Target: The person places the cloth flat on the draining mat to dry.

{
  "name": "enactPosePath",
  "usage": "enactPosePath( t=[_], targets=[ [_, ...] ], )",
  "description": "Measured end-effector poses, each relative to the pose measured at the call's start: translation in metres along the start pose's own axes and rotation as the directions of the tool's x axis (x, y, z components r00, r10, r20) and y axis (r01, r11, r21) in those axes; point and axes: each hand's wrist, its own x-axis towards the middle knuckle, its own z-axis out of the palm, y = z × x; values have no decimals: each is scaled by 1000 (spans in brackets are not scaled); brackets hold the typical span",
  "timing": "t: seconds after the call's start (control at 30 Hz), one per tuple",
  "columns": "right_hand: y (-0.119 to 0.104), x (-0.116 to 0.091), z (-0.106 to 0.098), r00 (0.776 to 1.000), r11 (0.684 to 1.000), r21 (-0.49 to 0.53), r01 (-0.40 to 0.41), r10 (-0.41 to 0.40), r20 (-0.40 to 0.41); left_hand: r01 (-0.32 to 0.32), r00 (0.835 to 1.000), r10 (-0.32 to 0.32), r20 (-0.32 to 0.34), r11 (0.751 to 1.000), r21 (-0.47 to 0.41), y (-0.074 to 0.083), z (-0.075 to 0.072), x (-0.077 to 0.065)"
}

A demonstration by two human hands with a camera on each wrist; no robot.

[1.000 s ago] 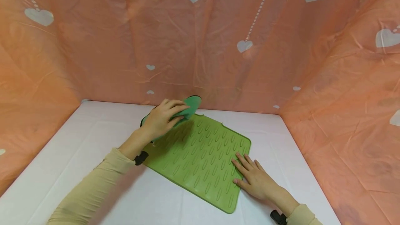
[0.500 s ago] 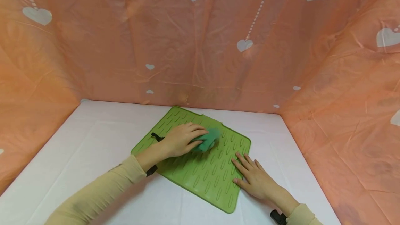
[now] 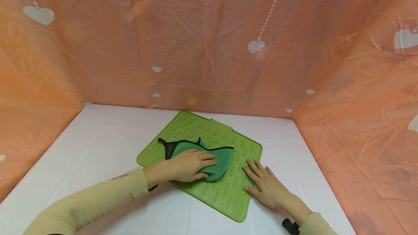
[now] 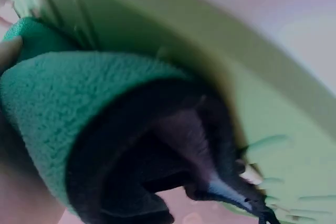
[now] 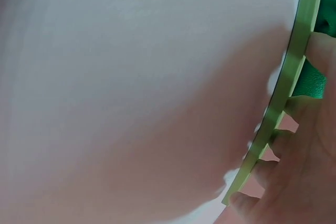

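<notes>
Your left hand lies over a green cloth on the mat, its fingers reaching toward the right and the thumb on the near side. The fingertips and thumb show on top of the fabric, slightly apart and pressing or resting there rather than wrapped around it. The cloth sits near the middle of the green mat, with its black edging along the far side and a black tab sticking out to the far left. In the left wrist view you see the cloth's end bent up into a dark hollow above the mat.

Your right hand rests flat at the mat's right edge, its fingers spread and clamped on nothing; the fingertips lie on the ribbed surface, near the cloth but apart from it.

The mat lies turned at an angle on a white tabletop, its surface covered in raised oblong ridges. Beige sleeves cover your forearms, and a black device sits at your right wrist. Orange sheeting printed with pale hearts stands behind and on both sides.
</notes>
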Motion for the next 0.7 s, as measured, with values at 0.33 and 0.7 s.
enactPosePath(
  t=[0.33,0.7],
  targets=[
    [1,9,-13,1000,1000,-3,-9,9,-17,4,998,2,65,995,-96,0,3,-12],
    [9,46,-28,978,945,326,26,43,-202,102,968,-155,-197,961,-256,-22,-14,-27]
  ],
)
